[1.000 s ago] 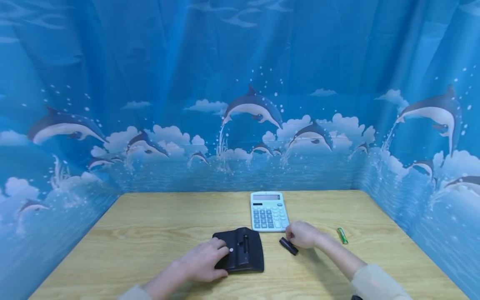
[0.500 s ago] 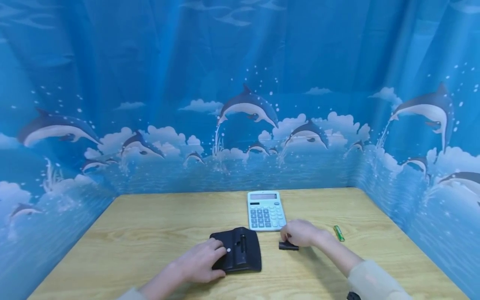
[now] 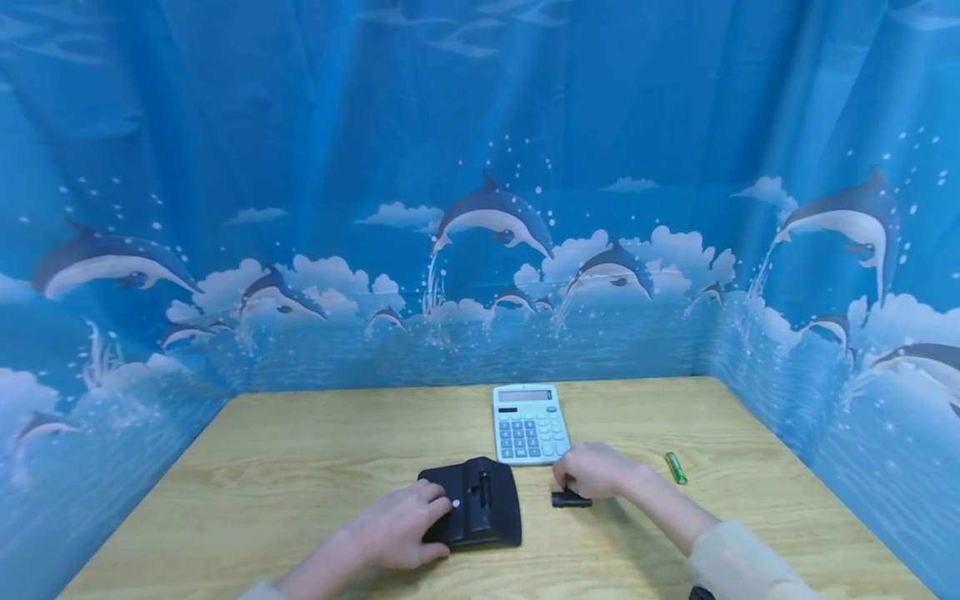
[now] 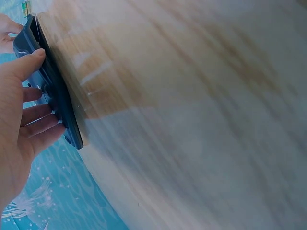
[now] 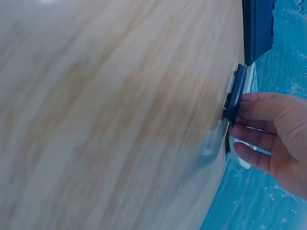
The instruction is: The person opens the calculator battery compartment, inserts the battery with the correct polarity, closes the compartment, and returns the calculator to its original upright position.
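left hand (image 3: pixel 408 523) grips black case (image 3: pixel 504 496) | right hand (image 3: pixel 596 470) pinches black cover (image 3: pixel 572 501) | calculator (image 3: pixel 529 427) markings too small

Remotely, I noted a wood-grain counter (image 3: pixel 300 450) bearing a calculator (image 3: pixel 529 427), a black device (image 3: pixel 501 500) and, right of both, a green battery (image 3: pixel 676 468).

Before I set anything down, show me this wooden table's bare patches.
Bare wood, in the head view: left of the rectangular pale blue calculator, and right of the green cylindrical battery. Crowded: the centre, where the left hand holds the flat black plastic device and the right hand pinches the narrow black strip.
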`<state>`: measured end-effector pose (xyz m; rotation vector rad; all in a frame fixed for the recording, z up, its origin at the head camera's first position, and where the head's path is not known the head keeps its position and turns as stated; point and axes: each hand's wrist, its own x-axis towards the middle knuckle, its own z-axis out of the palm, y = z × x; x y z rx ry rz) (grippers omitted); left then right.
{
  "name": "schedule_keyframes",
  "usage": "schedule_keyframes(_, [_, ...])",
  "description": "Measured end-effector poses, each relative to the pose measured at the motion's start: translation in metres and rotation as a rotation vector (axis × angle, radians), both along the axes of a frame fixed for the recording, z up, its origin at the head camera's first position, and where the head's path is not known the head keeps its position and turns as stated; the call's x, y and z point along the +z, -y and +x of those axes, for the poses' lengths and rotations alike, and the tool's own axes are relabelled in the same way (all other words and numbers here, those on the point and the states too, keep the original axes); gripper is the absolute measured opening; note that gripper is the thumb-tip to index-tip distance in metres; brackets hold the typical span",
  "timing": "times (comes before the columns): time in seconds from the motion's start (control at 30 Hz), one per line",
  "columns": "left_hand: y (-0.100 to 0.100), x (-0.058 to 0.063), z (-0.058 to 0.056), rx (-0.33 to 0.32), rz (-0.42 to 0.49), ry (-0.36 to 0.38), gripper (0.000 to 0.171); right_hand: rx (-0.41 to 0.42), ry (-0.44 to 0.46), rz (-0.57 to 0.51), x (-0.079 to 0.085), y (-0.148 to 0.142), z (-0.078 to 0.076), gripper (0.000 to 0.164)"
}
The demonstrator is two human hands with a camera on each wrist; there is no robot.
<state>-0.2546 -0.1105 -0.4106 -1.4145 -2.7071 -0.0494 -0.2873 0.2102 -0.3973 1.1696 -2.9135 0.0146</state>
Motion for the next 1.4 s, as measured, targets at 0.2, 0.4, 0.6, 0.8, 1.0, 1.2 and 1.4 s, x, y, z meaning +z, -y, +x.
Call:
schedule_keyframes(0.2, [0.000,-0.001,0.000,0.008,-0.007,0.006,0.044,-0.010,0.017,-0.002,0.001,0.001,0.003,0.018])
schedule_keyframes(0.4, [0.000,-0.002,-0.001,-0.007,0.011,-0.033,0.044,-0.095,0.092,-0.066,0.005,-0.005,0.001,0.013])
schedule_keyframes(0.6, [0.001,-0.003,-0.001,-0.032,0.025,-0.065,0.044,-0.107,0.092,-0.159,0.009,-0.021,-0.003,0.011])
schedule_keyframes(0.8, [0.002,-0.005,-0.001,-0.023,0.023,-0.054,0.044,-0.157,0.089,-0.195,0.013,-0.031,-0.004,0.009])
schedule_keyframes(1.0, [0.003,-0.004,-0.001,-0.021,0.026,-0.040,0.044,-0.202,0.048,-0.226,0.017,-0.043,-0.006,0.007])
schedule_keyframes(1.2, [0.003,-0.003,-0.001,-0.022,0.021,-0.018,0.044,-0.291,0.054,-0.280,0.021,-0.063,-0.008,0.007])
schedule_keyframes(1.4, [0.003,-0.001,-0.001,0.001,0.004,0.028,0.045,-0.376,0.062,-0.320,0.025,-0.085,-0.009,0.011])
